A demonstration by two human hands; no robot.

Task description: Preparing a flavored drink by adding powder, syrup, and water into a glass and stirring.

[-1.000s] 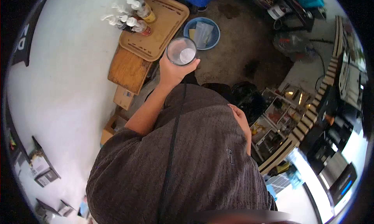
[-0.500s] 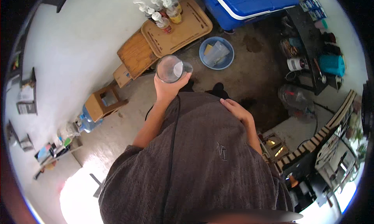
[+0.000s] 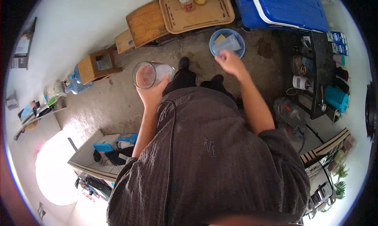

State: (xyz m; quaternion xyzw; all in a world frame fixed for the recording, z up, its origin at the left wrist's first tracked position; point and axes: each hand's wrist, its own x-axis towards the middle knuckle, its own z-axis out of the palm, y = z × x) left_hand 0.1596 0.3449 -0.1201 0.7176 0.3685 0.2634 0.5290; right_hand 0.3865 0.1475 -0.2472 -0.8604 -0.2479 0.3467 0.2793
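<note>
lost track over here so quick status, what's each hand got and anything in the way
Left hand holding clear glass. Right hand extended, fingers curled, no held item visible. Blue basin on floor, partly hidden behind right hand.

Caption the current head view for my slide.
Left hand holding a clear glass, right hand extended toward a blue basin on the floor.

Cannot quite tell, with the right hand [image 3: 231, 64] blurred, whether touching the translucent container [image 3: 227, 45]; see pump bottles [image 3: 186, 3] and tan tray [image 3: 217, 16] cut off at top; make out part of the left hand [image 3: 152, 93] only dimly through the glass [image 3: 160, 70].
</note>
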